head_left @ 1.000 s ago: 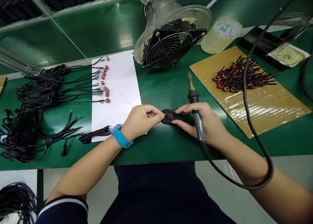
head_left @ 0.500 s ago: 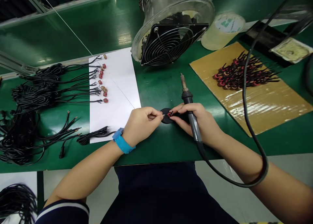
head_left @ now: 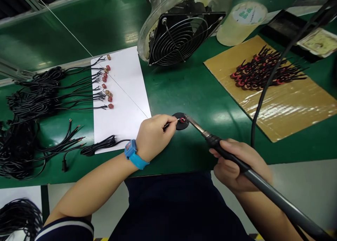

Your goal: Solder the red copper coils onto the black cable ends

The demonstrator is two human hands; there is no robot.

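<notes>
My left hand (head_left: 156, 135) is closed in a pinch on a wire end of a black cable (head_left: 98, 147), which runs under the wrist from a coiled bundle. At its fingertips a small red-and-black wound ring (head_left: 182, 120) lies on a round black pad (head_left: 181, 126). My right hand (head_left: 244, 163) is wrapped around the handle of a soldering iron (head_left: 198, 126). The iron's tip points left and is at the ring's right edge; whether it touches, I cannot tell. A thin solder-like strand (head_left: 126, 92) comes down from the upper left to my left hand.
White paper (head_left: 123, 125) carries several cables ending in red or copper rings (head_left: 111, 106). Black cables (head_left: 31, 104) pile up at the left. A fan (head_left: 181, 44) hangs behind the pad. Brown cardboard (head_left: 276, 118) holds more rings (head_left: 258, 72); a yellowish tub (head_left: 239, 23) stands behind.
My right hand has let go of the ring and moved right and down, turning the soldering iron so its tip reaches the ring. My left hand stays almost in place.
</notes>
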